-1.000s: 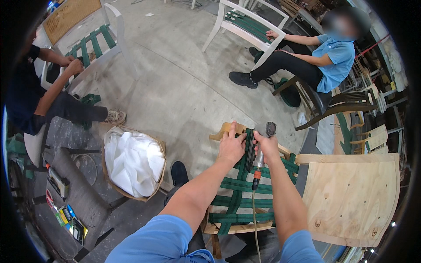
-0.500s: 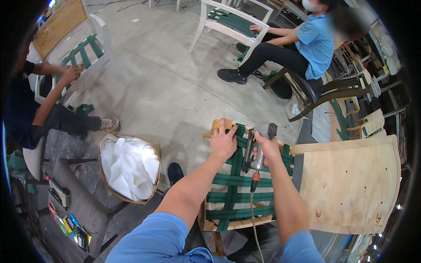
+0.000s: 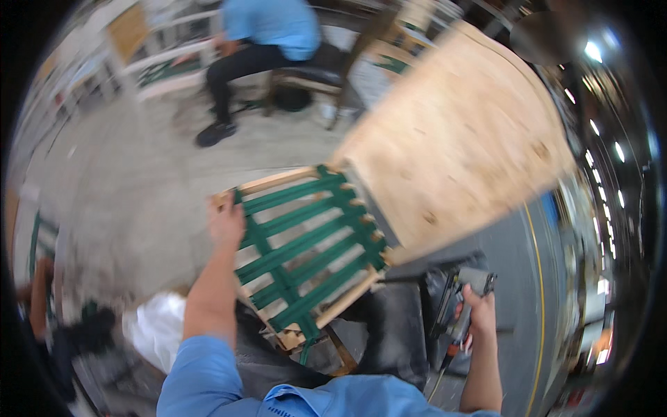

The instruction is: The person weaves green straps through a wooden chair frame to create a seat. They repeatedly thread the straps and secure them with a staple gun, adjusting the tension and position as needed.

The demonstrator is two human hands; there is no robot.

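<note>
So my right hand (image 3: pixel 479 311) is wrapped firmly around the handle of a grey and black metal fastening gun (image 3: pixel 460 295) with an orange-red hose fitting (image 3: pixel 455 349), held out to my right, well apart from the work. The work is a pale wooden chair seat frame (image 3: pixel 347 299) crossed with dark green webbing straps (image 3: pixel 309 250), sitting right in front of me, just past my lap. My left hand (image 3: pixel 228 224) is on its far left corner; that bit's blurry, so can't tell how tightly the fingers are closed. A big light plywood panel (image 3: pixel 458 132) angles off the frame's right side. Bundled white fabric (image 3: pixel 160 326) sits over by my left arm. Further out, somebody in a light blue shirt (image 3: pixel 271 31) sits on a dark padded chair (image 3: pixel 313 82) near a white-framed chair (image 3: pixel 174 80).
</note>
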